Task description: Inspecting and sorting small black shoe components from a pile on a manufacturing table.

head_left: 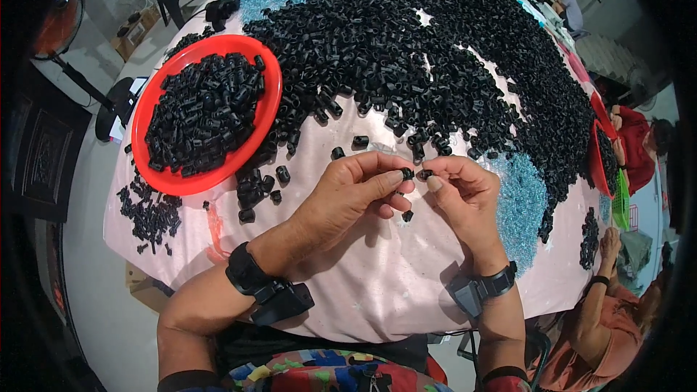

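Observation:
My left hand (356,185) pinches a small black plastic part (407,174) between thumb and forefinger. Close beside it, my right hand (465,192) grips another small black piece (426,173) at its fingertips. The two pieces are a little apart, above the pale pink cloth. Just below my fingers is one more small black piece (407,215); whether it lies on the cloth or hangs from my fingers I cannot tell. Several loose black tubular parts (360,142) lie just beyond my hands, at the near edge of a large heap (435,51) of the same kind.
A red basin (274,109) full of black parts stands at the left, with small black pins (150,214) before it. Clear bluish pieces lie in piles (521,203) at right and far left. Two people sit along the right side near another red basin (600,160); someone else is farther back.

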A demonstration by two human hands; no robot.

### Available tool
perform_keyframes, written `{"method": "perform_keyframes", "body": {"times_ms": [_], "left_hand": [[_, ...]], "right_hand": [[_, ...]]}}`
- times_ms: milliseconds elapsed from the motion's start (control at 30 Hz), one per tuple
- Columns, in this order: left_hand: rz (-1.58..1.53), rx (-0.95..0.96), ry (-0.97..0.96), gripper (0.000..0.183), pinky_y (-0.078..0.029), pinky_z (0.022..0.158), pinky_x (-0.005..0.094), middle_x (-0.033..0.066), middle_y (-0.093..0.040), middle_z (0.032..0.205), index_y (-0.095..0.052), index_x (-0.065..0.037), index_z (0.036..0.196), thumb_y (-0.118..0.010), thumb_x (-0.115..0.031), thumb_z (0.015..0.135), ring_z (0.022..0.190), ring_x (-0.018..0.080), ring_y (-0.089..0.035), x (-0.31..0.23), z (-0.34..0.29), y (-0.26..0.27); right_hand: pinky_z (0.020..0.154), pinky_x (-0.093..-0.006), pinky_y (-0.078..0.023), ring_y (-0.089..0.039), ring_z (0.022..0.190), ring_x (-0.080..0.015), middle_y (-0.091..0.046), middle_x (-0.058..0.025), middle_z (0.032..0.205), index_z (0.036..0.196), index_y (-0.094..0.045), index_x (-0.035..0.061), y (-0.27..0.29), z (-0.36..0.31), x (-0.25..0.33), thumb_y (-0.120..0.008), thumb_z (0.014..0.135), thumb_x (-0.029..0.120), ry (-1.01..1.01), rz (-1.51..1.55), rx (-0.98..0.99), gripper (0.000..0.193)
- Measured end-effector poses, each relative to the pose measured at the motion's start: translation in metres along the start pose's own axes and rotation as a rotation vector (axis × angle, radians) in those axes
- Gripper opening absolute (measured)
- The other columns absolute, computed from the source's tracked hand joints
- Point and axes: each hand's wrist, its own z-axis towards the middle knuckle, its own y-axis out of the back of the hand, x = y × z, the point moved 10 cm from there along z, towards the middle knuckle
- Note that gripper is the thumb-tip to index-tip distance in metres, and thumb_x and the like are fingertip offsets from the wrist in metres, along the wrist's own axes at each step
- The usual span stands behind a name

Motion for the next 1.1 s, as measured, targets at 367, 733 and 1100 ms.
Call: {"method": "perform_keyframes", "body": {"times_ms": [367, 733, 1100], "left_hand": [[0.233, 0.022, -0.081, 0.024, -0.055, 0.073, 0.02, 0.0054, -0.073, 0.105, -0.064, -0.002, 0.122, -0.064, -0.015, 0.102, 0.088, 0.0102, -0.072, -0.002, 0.006, 0.0], [0.385, 0.011, -0.146, 0.02, -0.057, 0.067, 0.0198, 0.0039, -0.073, 0.098, -0.066, -0.001, 0.117, -0.067, -0.012, 0.1, 0.082, 0.009, -0.071, -0.006, 0.005, -0.003], [0.673, -0.077, -0.305, 0.011, -0.056, 0.063, 0.0194, 0.0026, -0.071, 0.091, -0.067, 0.001, 0.107, -0.066, -0.007, 0.099, 0.079, 0.0058, -0.068, -0.014, -0.006, -0.011]], "right_hand": [[0.064, -0.0197, -0.044, -0.056, 0.074, -0.0047, -0.069, -0.0025, 0.092, 0.114, -0.076, 0.0024, -0.004, 0.003, 0.005, -0.072, 0.092, 0.002, 0.089, -0.184, 0.037, 0.022], [0.062, -0.0218, -0.046, -0.057, 0.07, -0.0063, -0.071, -0.0037, 0.087, 0.106, -0.078, 0.0028, -0.005, -0.001, 0.021, -0.073, 0.085, 0.001, 0.19, -0.352, 0.032, 0.021], [0.063, -0.0246, -0.049, -0.062, 0.072, -0.0113, -0.073, -0.0067, 0.087, 0.102, -0.078, 0.0022, -0.014, -0.005, 0.039, -0.072, 0.082, -0.003, 0.304, -0.461, 0.104, 0.022]]}}
